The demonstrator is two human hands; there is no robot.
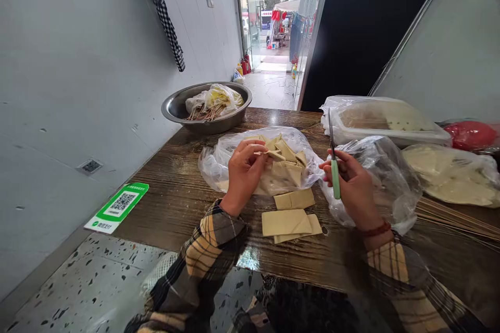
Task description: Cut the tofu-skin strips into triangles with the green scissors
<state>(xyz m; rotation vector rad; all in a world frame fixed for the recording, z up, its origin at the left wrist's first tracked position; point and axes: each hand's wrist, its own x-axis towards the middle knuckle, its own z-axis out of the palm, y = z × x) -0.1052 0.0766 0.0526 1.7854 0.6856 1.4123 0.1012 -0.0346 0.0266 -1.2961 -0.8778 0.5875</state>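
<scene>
My left hand (245, 169) pinches a flat beige piece of tofu sheet (275, 155) between thumb and fingers. Below it, more cut tofu sheet pieces (287, 152) lie heaped on an opened clear plastic bag (219, 158). In my right hand (353, 187) is a knife (335, 179) with a light green handle, its thin blade pointing up and away. Several folded tofu sheets (286, 222) rest on the dark wooden table (175, 187) between my forearms. Beside my right hand sits a crumpled clear bag (390, 182), whose contents I cannot make out.
At the back left stands a metal basin (172, 109) with skewers and plastic bags in it. A bagged plastic tub (386, 119), a bag of pale sheets (453, 174), a red bundle (471, 134) and thin sticks (457, 216) lie right. A green QR card (121, 203) lies left.
</scene>
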